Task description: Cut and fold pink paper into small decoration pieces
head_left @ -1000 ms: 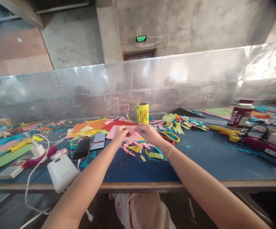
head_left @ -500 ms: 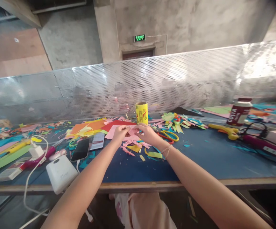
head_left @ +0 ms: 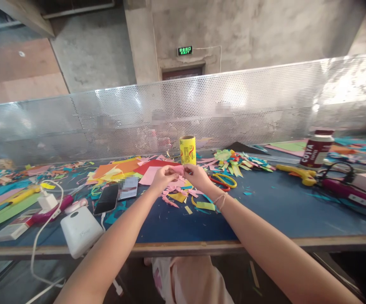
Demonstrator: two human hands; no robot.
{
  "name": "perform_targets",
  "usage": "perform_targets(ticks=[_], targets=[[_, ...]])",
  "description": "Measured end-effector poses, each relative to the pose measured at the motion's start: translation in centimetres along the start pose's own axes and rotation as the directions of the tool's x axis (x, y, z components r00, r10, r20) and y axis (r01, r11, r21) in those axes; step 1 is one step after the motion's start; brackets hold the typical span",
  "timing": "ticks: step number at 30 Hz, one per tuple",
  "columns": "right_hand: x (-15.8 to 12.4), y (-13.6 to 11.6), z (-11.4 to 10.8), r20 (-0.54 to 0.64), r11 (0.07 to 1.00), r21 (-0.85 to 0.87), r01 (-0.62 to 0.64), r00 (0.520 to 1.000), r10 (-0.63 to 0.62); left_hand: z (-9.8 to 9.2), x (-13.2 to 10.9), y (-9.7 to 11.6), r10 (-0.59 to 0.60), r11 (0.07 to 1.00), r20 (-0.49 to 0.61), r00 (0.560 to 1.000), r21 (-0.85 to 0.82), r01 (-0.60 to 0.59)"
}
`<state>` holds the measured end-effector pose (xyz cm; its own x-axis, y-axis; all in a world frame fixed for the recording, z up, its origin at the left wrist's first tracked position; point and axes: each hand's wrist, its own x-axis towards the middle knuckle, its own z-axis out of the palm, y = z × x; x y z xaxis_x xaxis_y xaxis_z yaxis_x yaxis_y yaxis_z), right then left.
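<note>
Between my two hands is a small piece of pink paper [head_left: 179,169]. My left hand [head_left: 164,177] pinches its left side, and my right hand [head_left: 198,176] pinches its right side. A flat pink sheet [head_left: 148,175] lies partly behind my left hand, beside a red sheet [head_left: 153,165]. The yellow cardboard tube [head_left: 188,150] stands upright just behind my hands. Curled pink strips [head_left: 170,201] and a yellow scrap [head_left: 177,196] lie on the table below them. Scissors with red and yellow handles [head_left: 229,181] rest right of my right hand.
Two phones [head_left: 107,198], a white power bank [head_left: 81,230] and its cable lie on the blue table [head_left: 183,228] at left. A Costa bottle [head_left: 317,148], yellow glue gun [head_left: 303,174] and magenta tool [head_left: 347,193] are at right. A perforated metal screen [head_left: 183,101] stands behind.
The pink paper between my hands now shows more, raised between my fingertips. My left hand has turned slightly and my right hand has moved a little to the right.
</note>
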<state>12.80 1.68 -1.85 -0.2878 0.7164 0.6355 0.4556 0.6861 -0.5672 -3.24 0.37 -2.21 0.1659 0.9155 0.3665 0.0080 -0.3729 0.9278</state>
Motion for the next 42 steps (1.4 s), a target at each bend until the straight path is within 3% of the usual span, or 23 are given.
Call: perform_targets(ticks=[4,12,19,25,31,36,42], targets=[[0.0,0.0,0.2,0.009,0.999,0.008,-0.033,0.999,0.032,0.1,0.0,0.0,0.007,1.000,0.007,1.000,-0.021,-0.007],[-0.5,-0.6,0.5,0.045,0.999,-0.032,0.025,0.999,-0.023,0.4,-0.2,0.3,-0.005,0.999,-0.027,1.000,0.036,0.006],[-0.1,-0.5,0.3,-0.005,0.994,-0.077,-0.079,0.997,0.079,0.3,0.1,-0.1,-0.016,1.000,-0.050,0.999,0.024,0.017],[0.2,0.4,0.5,0.095,0.945,0.273,-0.178,0.983,0.158,0.1,0.1,0.1,-0.019,0.999,-0.011,1.000,0.049,0.019],[0.1,-0.3,0.2,0.271,0.681,0.620,-0.390,0.921,0.280,0.0,0.2,-0.2,-0.056,0.997,-0.045,0.997,-0.049,0.054],[0.1,-0.5,-0.1,0.278,0.558,0.707,-0.434,0.897,0.345,-0.1,0.1,0.1,-0.114,0.978,-0.062,0.992,-0.181,0.101],[0.2,-0.2,-0.1,0.260,0.594,0.689,-0.416,0.906,0.334,0.0,-0.1,0.8,-0.126,0.967,-0.082,0.989,-0.234,0.104]])
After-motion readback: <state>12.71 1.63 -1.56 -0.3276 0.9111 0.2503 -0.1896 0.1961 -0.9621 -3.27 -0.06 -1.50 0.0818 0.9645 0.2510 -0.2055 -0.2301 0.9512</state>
